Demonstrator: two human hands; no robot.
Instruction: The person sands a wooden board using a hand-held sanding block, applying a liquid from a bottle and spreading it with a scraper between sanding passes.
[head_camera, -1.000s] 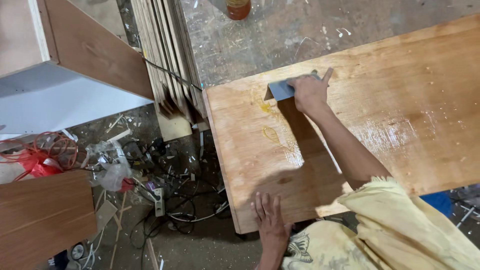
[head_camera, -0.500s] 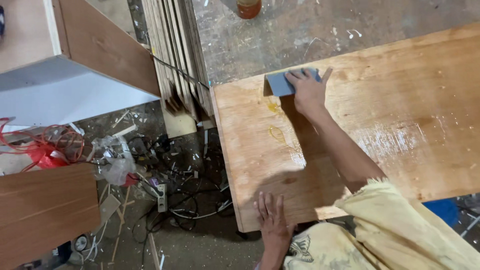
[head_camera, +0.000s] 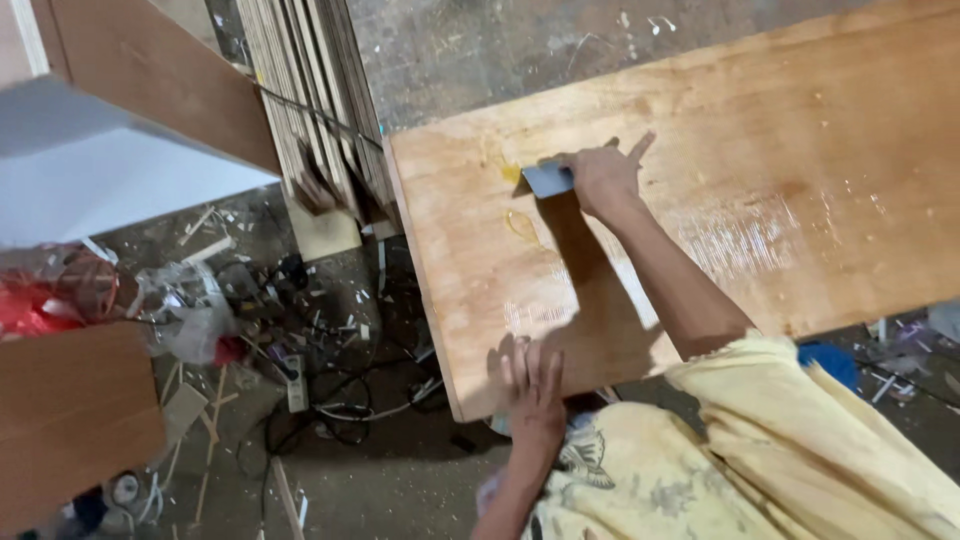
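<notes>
A large plywood board (head_camera: 800, 140) lies flat in front of me, shiny with wet glue in streaks across its middle. My right hand (head_camera: 604, 178) grips a small grey-blue spreader card (head_camera: 548, 179) and presses its edge onto the board near the far left corner. Yellowish glue blobs (head_camera: 520, 226) sit just beside and below the card. My left hand (head_camera: 533, 386) rests flat, fingers apart, on the board's near left edge. A yellow sleeve covers my right upper arm.
To the left, the floor is littered with cables, a power strip (head_camera: 295, 383), wood scraps and plastic bags (head_camera: 180, 310). Thin boards (head_camera: 320, 110) lean stacked beside the board. A white-sided cabinet (head_camera: 110, 150) and a brown panel (head_camera: 70, 420) stand at the left.
My right hand has drawn the card slightly back toward me along the glue. The view has shifted, with the board now higher and further left in frame. My left hand stays on the edge.
</notes>
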